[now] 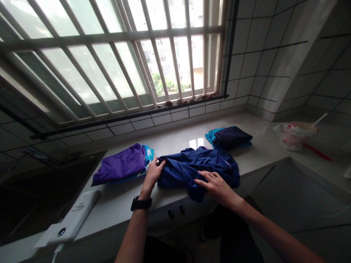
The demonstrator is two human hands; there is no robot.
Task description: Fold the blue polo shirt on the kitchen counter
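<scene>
A dark blue garment [189,168] lies bunched on the counter, one part hanging over the front edge. Thin light piping shows on its right side; its exact kind cannot be made out. My left hand [154,171], with a black watch on the wrist, pinches the garment's left edge between thumb and fingers. Resting on the cloth near the front edge, my right hand [215,184] has its fingers stretched apart. Left of the garment is a folded purple cloth [123,164] on light blue fabric. A dark folded cloth [233,137] lies on turquoise fabric at the back right.
The pale counter [175,135] runs below a barred window [123,54]. A white power strip [74,215] lies front left beside a dark sink [52,190]. A plastic bag [293,135] with a bowl inside stands at right, near a red strip [318,151].
</scene>
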